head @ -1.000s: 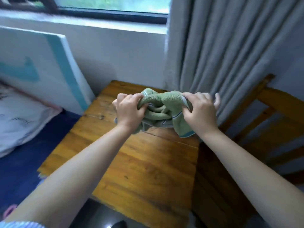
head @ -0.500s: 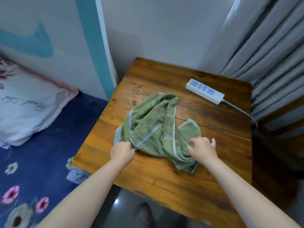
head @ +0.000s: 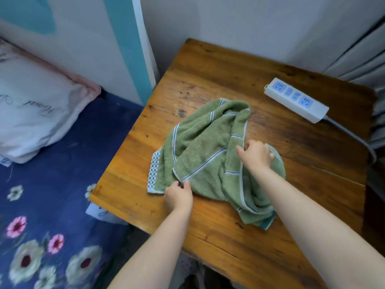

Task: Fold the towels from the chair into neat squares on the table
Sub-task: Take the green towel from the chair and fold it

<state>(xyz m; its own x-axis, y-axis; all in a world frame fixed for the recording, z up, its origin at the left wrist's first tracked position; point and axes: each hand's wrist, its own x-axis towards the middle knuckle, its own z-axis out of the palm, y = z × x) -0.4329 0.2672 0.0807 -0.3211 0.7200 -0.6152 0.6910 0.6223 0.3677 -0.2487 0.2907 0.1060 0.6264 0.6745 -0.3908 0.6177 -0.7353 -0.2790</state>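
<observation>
A green towel [head: 204, 151] with pale blue stripes lies crumpled on the wooden table [head: 218, 76]. My left hand [head: 178, 197] pinches a striped edge of the towel at its near left side. My right hand [head: 256, 155] lies on the towel's right part, fingers curled into the cloth near a striped hem. A checked border of the towel shows at the left. The chair is out of view.
A white power strip [head: 295, 100] with a cable lies at the table's far right. A bed with a blue flowered sheet [head: 41, 205] and a white pillow [head: 31, 109] stands to the left. Grey curtains [head: 362, 55] hang at the far right.
The towel came down from my raised hands onto the table a second ago. Since half a second ago my right hand has moved farther up the towel; my left hand keeps its pinch.
</observation>
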